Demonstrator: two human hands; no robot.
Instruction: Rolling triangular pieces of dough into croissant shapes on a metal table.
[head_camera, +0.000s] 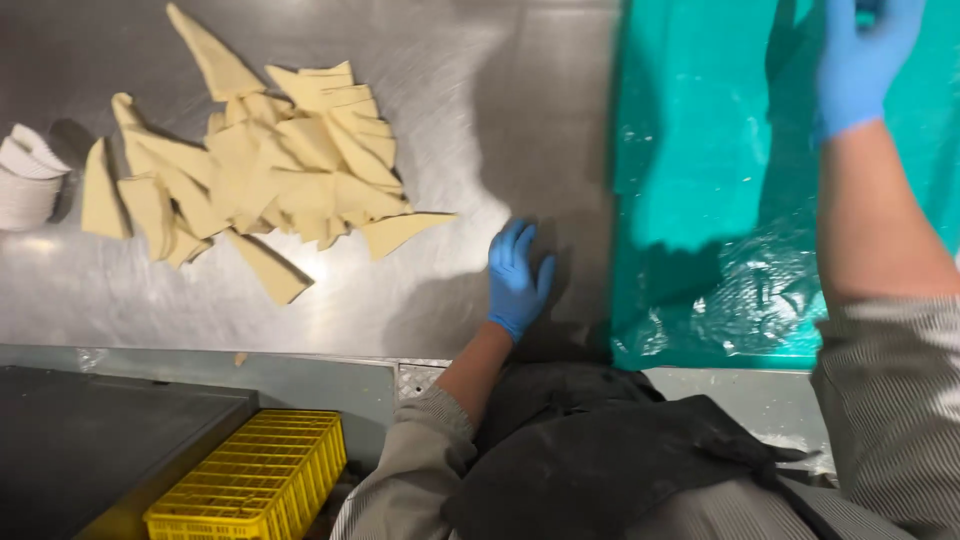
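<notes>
My left hand (517, 276), in a blue glove, rests flat on the steel table (460, 100) with fingers spread and nothing in it. It lies just right of a pile of pale yellow triangular dough pieces (262, 165). My right hand (862, 62), also gloved in blue, is raised over a teal plastic sheet (700, 180) at the top right, fingers loosely apart, holding nothing I can see. Its fingertips run off the top edge.
A stack of white paper cups or liners (28, 178) sits at the far left. Below the table edge are a yellow plastic crate (255, 488) and a dark surface (90, 440). My dark apron (600, 460) fills the lower middle.
</notes>
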